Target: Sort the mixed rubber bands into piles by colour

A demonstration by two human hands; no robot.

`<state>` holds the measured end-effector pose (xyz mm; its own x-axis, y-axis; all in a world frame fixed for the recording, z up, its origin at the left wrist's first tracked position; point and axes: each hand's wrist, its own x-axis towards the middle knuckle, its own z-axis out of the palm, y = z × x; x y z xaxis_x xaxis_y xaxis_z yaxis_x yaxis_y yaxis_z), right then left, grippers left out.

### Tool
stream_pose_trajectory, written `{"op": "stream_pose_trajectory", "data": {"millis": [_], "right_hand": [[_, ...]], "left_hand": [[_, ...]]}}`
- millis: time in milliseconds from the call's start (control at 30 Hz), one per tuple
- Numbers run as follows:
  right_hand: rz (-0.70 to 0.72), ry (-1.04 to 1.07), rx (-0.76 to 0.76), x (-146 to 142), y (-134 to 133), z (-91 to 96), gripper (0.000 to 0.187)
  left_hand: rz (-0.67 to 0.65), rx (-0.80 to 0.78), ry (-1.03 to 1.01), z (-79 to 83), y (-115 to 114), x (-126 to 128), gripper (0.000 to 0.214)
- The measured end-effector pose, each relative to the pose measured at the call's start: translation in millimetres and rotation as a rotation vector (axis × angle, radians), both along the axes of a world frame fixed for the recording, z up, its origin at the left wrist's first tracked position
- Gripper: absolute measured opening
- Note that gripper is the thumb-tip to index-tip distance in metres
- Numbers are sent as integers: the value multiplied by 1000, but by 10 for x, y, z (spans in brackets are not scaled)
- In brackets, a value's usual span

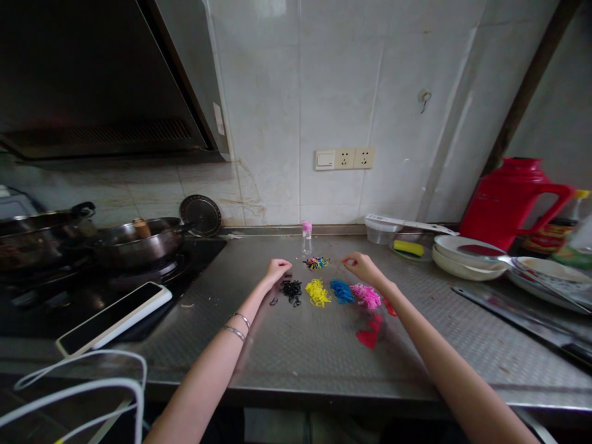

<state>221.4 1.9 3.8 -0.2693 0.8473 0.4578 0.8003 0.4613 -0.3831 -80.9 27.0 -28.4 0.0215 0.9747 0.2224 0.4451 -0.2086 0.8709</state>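
Counter [324,370]: five sorted band piles; black pile [291,288], yellow pile [317,292], blue pile [342,291], pink pile [366,296], red pile [370,336] nearest the edge; one mixed pile [316,263] behind, one bottle [306,237] behind that; left hand [277,269] just behind black pile, fingers curled in; right hand [363,266] right of mixed pile, fingertips pinched, contents too small to tell; one phone [113,316], two pans [129,243] left; jug [509,200] right.

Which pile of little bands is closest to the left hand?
The black pile, right beside the left hand. The yellow pile comes next; the others lie farther right.
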Motion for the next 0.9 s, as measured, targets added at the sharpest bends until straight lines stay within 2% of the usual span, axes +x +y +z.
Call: {"op": "stream_pose_trajectory", "data": {"millis": [233, 433, 700, 900], "right_hand": [[-54, -47, -145, -274, 316, -100, 30], [-131, -89, -233, -399, 462, -176, 33], [-219, -153, -271, -543, 485, -214, 29], [-199, -154, -228, -547, 443, -217, 29]], "left_hand": [[-16, 15, -18, -52, 35, -23, 20], [-22, 26, -9, -45, 46, -17, 21], [-23, 23, -4, -71, 56, -24, 22], [-19, 33, -9, -79, 71, -19, 19]]}}
